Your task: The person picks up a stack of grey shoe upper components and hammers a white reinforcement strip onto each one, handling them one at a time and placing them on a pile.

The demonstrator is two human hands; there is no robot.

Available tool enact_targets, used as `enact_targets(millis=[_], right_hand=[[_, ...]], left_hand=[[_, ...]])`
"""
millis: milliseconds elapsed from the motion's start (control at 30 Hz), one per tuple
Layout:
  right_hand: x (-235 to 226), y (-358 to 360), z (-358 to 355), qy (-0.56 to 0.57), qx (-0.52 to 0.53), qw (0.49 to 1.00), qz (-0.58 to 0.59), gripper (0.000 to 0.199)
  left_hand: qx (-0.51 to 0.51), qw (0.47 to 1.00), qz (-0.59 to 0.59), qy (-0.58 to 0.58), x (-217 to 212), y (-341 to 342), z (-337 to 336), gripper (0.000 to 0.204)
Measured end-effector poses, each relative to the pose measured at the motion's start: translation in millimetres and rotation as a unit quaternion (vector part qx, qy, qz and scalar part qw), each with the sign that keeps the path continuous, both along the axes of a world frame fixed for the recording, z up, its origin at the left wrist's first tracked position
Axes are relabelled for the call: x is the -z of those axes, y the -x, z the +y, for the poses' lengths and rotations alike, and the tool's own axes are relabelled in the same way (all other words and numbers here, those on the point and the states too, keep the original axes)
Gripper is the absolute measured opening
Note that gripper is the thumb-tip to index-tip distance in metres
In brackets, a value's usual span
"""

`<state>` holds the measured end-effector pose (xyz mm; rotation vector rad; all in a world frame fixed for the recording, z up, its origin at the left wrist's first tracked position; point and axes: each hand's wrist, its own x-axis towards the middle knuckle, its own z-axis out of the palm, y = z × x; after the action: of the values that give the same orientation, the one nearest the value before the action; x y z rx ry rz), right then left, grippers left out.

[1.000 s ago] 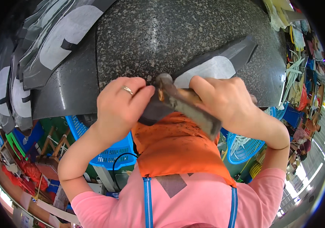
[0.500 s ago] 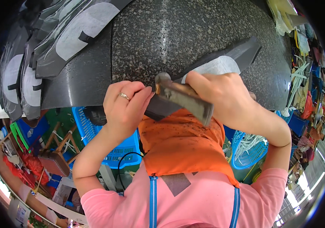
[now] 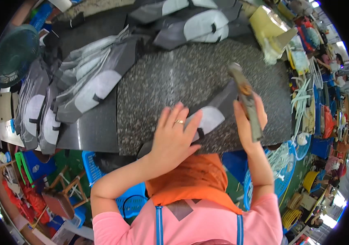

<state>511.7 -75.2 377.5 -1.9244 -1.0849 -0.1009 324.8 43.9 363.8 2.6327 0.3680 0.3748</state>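
Note:
My left hand (image 3: 174, 136), with a ring on one finger, lies flat with fingers spread on a grey and white shoe upper piece (image 3: 211, 116) that rests on the speckled granite slab (image 3: 174, 77). My right hand (image 3: 246, 122) grips the wooden handle of a hammer (image 3: 246, 98), raised so that its metal head points away over the slab, above the far end of the piece. An orange cloth (image 3: 195, 179) lies over my lap below the slab's near edge.
Stacks of grey and white upper pieces (image 3: 88, 85) cover the left and far side of the table. A green fan (image 3: 13, 53) stands at far left. Blue plastic baskets (image 3: 117, 192) sit under the table, and a blue basket of white strips (image 3: 283, 163) at right.
The shoe piece went from being held near my lap to lying flat on the slab under my left hand. My right hand has lifted the hammer up and away.

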Motion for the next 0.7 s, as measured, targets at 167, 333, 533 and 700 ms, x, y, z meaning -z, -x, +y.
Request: enact_targets(millis=[167, 333, 533, 700], right_hand=[[19.9, -17.1, -20.6, -0.203, 0.105, 0.966, 0.118, 0.016], [13.2, -5.3, -14.9, -0.208, 0.102, 0.939, 0.254, 0.016], [33.8, -26.4, -35.2, -0.16, 0.051, 0.961, 0.218, 0.026], [-8.4, 3.1, 15.1, 0.047, -0.085, 0.979, 0.177, 0.02]], left_hand=[[-0.122, 0.924, -0.298, -0.207, -41.0, -91.3, 72.9, 0.063], [-0.212, 0.898, -0.195, -0.332, -6.3, -170.3, 172.6, 0.072], [-0.306, 0.906, -0.08, -0.281, -5.1, -14.5, 141.2, 0.071], [-0.274, 0.907, -0.092, -0.308, 8.5, 49.6, 119.8, 0.048]])
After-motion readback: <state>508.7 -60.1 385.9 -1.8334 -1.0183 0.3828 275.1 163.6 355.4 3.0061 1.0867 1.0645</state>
